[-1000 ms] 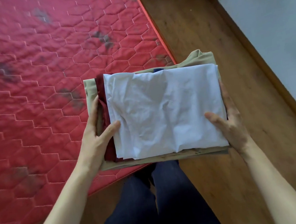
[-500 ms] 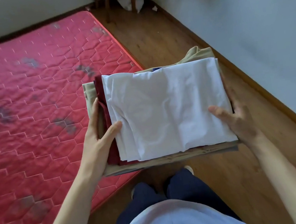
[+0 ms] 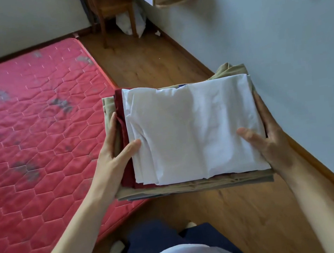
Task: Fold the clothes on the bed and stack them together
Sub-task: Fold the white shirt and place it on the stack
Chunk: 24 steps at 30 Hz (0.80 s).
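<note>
Folded clothes [image 3: 192, 131] are stacked and held over the floor [image 3: 148, 64] beside the bed [image 3: 31, 125]; left hand [image 3: 113, 153] and right hand [image 3: 270, 139] clamp opposite sides, thumbs on top, keeping layers together.

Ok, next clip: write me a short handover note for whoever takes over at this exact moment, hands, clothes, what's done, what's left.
Left hand: grips the left edge of the stack of folded clothes, thumb on top.
Right hand: grips the right edge, thumb on top.
Stack: held in the air over the wooden floor, beside the red mattress. White piece on top, maroon under it, khaki lower.
Done: clothes folded and stacked; no clothes on the visible mattress.
Left: probably just setting the stack down; where is not shown.
</note>
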Each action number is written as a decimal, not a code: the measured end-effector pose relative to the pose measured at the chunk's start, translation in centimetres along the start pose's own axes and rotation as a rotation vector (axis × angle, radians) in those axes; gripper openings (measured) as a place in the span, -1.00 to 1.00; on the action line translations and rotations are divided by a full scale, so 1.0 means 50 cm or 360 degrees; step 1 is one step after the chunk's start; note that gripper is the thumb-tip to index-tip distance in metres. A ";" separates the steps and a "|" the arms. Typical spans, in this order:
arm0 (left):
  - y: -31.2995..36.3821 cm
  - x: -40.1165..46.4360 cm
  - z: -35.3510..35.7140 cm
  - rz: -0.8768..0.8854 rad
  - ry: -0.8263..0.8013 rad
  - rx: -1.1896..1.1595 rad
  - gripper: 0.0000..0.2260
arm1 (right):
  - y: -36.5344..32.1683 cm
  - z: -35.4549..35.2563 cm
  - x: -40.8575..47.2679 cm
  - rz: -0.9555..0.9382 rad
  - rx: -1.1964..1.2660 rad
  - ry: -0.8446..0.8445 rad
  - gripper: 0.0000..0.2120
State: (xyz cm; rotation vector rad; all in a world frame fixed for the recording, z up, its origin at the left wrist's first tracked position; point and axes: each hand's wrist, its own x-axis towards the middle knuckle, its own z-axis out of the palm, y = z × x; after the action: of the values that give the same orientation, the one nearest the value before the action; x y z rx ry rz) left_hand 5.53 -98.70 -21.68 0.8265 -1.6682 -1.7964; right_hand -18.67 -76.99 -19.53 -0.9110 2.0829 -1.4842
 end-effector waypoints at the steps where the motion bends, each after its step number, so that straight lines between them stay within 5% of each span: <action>1: 0.000 0.013 0.035 -0.0013 0.0002 -0.0007 -0.34 | 0.009 -0.034 0.015 0.0005 -0.0016 0.0019 -0.18; 10: -0.015 0.183 0.243 -0.0014 0.0010 -0.0040 -0.38 | 0.092 -0.219 0.217 -0.0014 -0.0154 0.0077 -0.22; 24: 0.019 0.697 0.383 -0.0030 0.0088 0.0086 -0.33 | 0.173 -0.313 0.759 0.0046 -0.0136 -0.0005 -0.22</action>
State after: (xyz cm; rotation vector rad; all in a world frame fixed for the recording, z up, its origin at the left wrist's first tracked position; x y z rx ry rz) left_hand -31.92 -112.16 -22.39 0.9101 -1.6853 -1.7324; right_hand -57.82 -92.03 -21.08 -0.9105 2.1626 -1.3874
